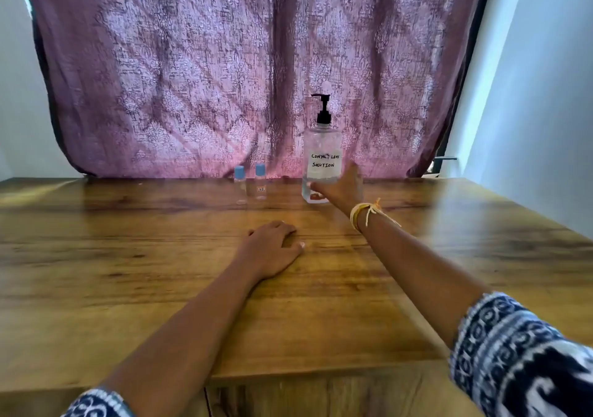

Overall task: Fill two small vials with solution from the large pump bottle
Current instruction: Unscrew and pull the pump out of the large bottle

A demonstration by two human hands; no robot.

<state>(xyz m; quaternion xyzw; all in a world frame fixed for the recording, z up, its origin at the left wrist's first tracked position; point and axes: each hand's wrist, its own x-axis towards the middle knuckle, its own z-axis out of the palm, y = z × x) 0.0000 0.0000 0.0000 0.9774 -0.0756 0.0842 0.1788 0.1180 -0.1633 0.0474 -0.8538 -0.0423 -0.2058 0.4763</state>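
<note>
Right hand (341,188) on pump bottle (322,153) — upright.

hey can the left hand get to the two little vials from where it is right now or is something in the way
Probably yes. The left hand rests flat on the table, and the two vials stand capped straight ahead of it with only bare wood between. The right hand is off to the side at the pump bottle.
</note>
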